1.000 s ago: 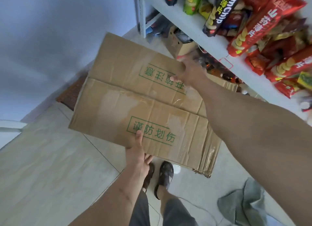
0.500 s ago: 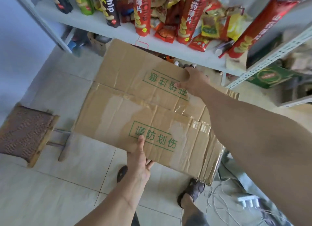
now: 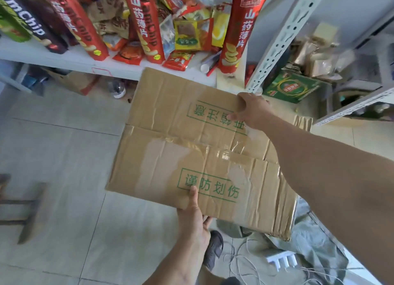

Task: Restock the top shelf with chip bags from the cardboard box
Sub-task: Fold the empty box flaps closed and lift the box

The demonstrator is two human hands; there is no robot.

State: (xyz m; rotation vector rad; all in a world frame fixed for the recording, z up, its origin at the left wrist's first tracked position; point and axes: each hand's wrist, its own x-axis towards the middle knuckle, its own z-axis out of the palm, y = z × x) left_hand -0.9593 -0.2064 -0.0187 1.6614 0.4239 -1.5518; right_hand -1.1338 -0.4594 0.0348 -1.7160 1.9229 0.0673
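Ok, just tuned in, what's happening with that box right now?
A person holds a flat, taped brown cardboard box off the floor with both hands. The left hand grips its near edge, thumb on top; the right hand grips its far edge. It hangs in front of the white shelf crowded with tall red chip bags.

One head-worn camera looks steeply down, close over the held cardboard box (image 3: 191,148).

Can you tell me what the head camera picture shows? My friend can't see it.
Two hands hold a taped cardboard box: left hand at its near edge, right hand at its far edge. Ahead, a shelf holds red chip bags.
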